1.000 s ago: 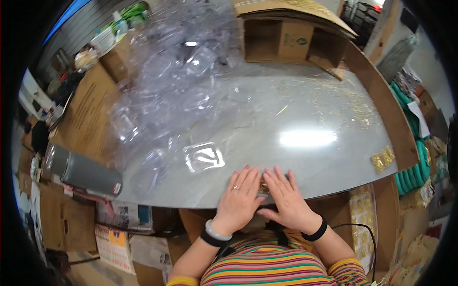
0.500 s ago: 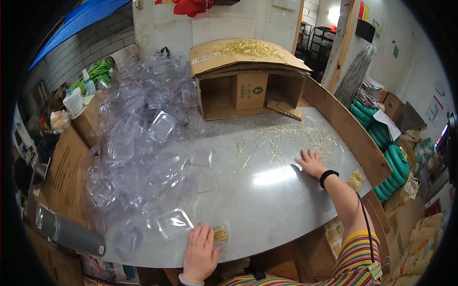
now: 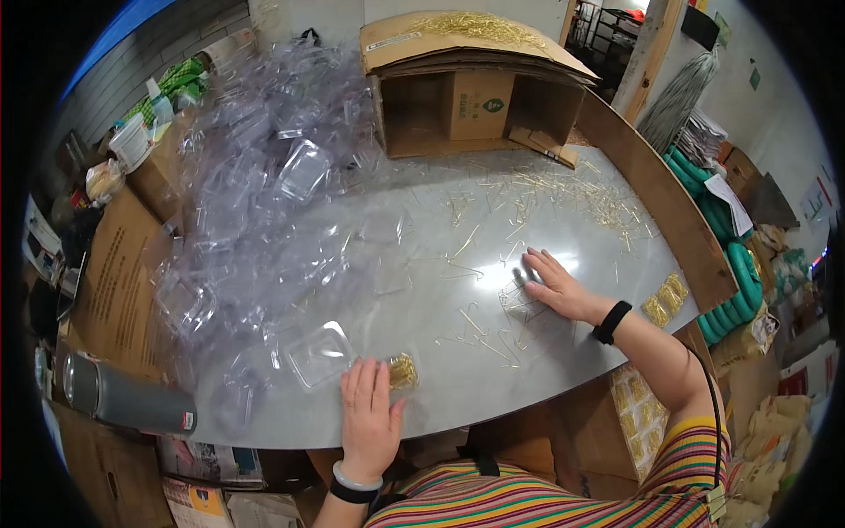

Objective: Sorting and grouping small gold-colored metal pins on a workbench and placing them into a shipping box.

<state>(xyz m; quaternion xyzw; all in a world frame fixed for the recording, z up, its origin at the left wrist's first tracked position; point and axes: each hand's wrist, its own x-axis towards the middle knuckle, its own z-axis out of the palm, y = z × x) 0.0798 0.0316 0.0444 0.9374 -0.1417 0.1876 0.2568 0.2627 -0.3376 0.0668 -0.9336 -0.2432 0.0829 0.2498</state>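
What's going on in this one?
A person is working at a grey table with both bare hands. The left hand lies beside a small gold-filled clear case. The right hand is open over loose gold-coloured wire hooks; contact is hard to tell. Clear plastic containers are heaped on the left.

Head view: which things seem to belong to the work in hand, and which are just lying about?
Likely part of the work:
gold-filled clear case at the left hand
loose gold wire pieces, some by the right hand
heaped clear plastic cases
gold-filled packs, far right

Likely just lying about:
grey flask
white tub
green coils
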